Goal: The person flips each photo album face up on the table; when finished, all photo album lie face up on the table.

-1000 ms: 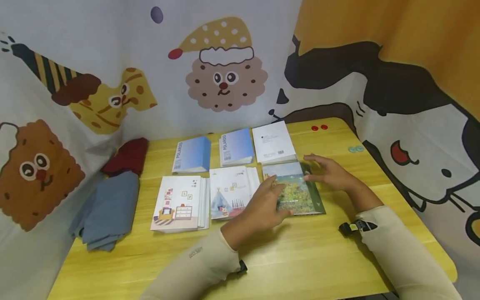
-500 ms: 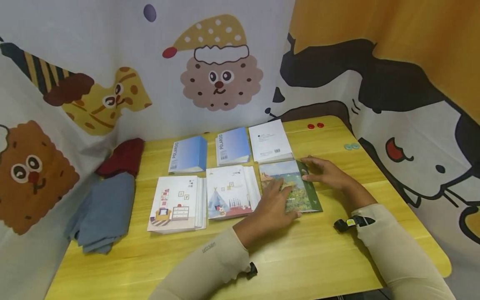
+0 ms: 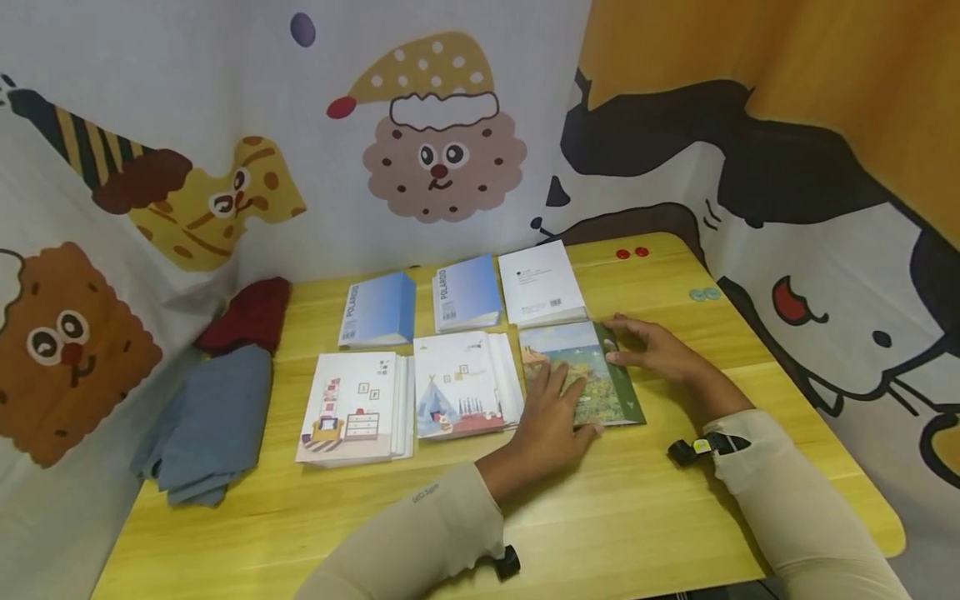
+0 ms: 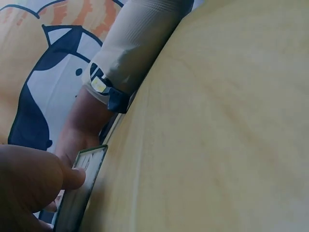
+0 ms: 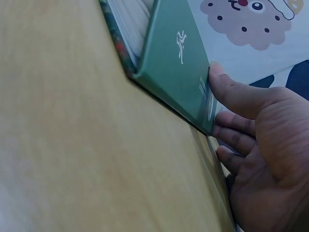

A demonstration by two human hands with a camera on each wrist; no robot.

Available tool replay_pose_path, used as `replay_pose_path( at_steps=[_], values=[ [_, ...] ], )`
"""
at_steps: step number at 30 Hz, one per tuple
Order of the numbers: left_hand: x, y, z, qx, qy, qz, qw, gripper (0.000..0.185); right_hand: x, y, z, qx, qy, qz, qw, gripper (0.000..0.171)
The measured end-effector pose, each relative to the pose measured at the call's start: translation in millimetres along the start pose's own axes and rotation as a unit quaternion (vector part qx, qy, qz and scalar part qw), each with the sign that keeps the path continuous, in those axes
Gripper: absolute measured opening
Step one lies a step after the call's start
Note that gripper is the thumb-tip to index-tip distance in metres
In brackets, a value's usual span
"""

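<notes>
A green photo album (image 3: pixel 585 375) with a landscape picture on its cover lies flat on the yellow wooden tabletop (image 3: pixel 637 517), in the front row of six albums and closest of them to the right edge. The left hand (image 3: pixel 551 421) rests flat on the near left part of its cover, fingers (image 3: pixel 558 379) straight and a little spread, thumb at the album's front corner. The right hand (image 3: pixel 652 350) touches the album's right edge, fingers (image 5: pixel 231 99) extended along the green spine, thumb toward the far corner. Just beside it to the left lie an album with a tent picture (image 3: pixel 461 383) and one with a room picture (image 3: pixel 352 408). Behind these, toward the far edge, stand two blue albums (image 3: pixel 378 310) (image 3: pixel 467 293) and a white one (image 3: pixel 542 285), which touches the green album's far edge. Near the left edge lie a grey-blue cloth (image 3: pixel 210 421) and a dark red cloth (image 3: pixel 251 315). Two red dots (image 3: pixel 630 252) and two pale green dots (image 3: pixel 703 293) sit near the far right corner
</notes>
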State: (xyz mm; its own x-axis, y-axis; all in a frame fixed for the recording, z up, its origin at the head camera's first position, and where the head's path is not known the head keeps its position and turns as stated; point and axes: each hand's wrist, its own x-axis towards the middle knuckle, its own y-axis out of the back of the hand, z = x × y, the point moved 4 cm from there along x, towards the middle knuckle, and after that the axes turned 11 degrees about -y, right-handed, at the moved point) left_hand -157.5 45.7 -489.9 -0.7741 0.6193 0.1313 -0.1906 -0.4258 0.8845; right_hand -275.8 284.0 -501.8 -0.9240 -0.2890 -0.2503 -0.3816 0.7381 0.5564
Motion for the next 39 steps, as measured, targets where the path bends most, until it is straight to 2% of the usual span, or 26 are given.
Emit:
replay_pose_path(
  at_steps=[9,14,17,19,21,25,29,32,33,35,39],
  values=[
    [-2.2,0.8,-1.5,-0.026,-0.003,0.020,0.9995,0.073,1.1,-0.8,-2.1,0.014,0.011,0.006,1.000,0.071],
    [-2.9,0.0,-2.0,-0.057,-0.016,0.035,0.9976,0.073,-2.2,4.3,-2.0,0.030,0.019,0.039,0.999,0.065],
    [-2.4,-0.5,-1.9,-0.080,-0.030,0.043,0.9954,0.075,-4.7,7.6,-2.3,0.082,0.039,0.050,0.995,0.060],
    [-2.3,-0.8,-1.6,-0.098,-0.039,0.047,0.9934,0.077,-6.4,8.8,-3.4,0.140,0.062,0.037,0.988,0.058],
    [-2.1,-0.8,-1.5,-0.113,-0.048,0.053,0.9910,0.078,-8.2,9.3,-5.2,0.206,0.093,0.011,0.974,0.058],
    [-1.4,0.6,0.7,-0.149,-0.075,0.075,0.9830,0.080,-10.9,12.2,-9.6,0.316,0.174,-0.055,0.931,0.058],
    [0.0,1.5,3.8,-0.189,-0.116,0.102,0.9697,0.082,-14.2,14.7,-13.7,0.393,0.242,-0.126,0.878,0.061],
    [0.9,1.9,4.5,-0.208,-0.141,0.120,0.9604,0.087,-16.0,13.7,-17.3,0.419,0.270,-0.169,0.850,0.066],
    [1.2,2.6,4.8,-0.216,-0.148,0.126,0.9569,0.090,-16.0,13.0,-18.1,0.419,0.272,-0.177,0.848,0.068],
    [1.6,4.1,5.3,-0.245,-0.160,0.136,0.9466,0.095,-15.9,11.4,-19.8,0.404,0.277,-0.182,0.853,0.074],
    [1.8,6.4,6.3,-0.329,-0.190,0.154,0.9120,0.102,-15.0,6.5,-22.9,0.346,0.270,-0.171,0.882,0.085]
  ],
)
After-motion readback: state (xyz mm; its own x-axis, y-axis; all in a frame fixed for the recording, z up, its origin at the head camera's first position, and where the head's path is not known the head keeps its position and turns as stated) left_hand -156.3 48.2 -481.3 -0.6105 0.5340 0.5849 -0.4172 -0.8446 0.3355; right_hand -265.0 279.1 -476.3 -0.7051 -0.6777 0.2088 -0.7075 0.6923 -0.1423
